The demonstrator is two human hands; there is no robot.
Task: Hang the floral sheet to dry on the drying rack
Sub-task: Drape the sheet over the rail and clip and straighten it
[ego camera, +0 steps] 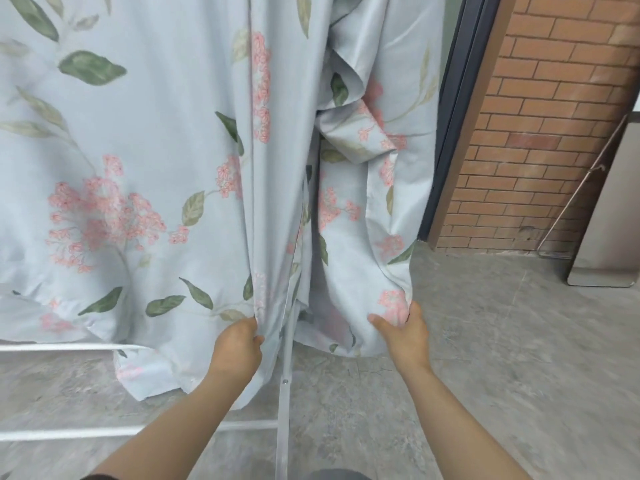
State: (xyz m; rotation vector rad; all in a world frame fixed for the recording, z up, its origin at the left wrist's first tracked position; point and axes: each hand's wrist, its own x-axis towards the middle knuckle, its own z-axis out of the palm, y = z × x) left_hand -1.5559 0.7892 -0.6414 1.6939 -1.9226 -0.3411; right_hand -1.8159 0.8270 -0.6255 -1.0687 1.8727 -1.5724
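Observation:
The floral sheet (145, 174), pale blue with pink blossoms and green leaves, hangs down over the white drying rack (285, 393) and fills the upper left of the view. My left hand (239, 344) grips a vertical fold of the sheet near its lower edge. My right hand (403, 332) pinches a bunched lower corner of the right-hand fold, thumb on the front of the cloth. The rack's upright post shows between my hands; its top is hidden behind the sheet.
Two white horizontal rack bars (62, 348) run low on the left. A brick wall (547, 126) and a dark door frame (457, 116) stand to the right, and a metal panel (609, 244) leans there. Grey concrete floor (502, 358) lies below.

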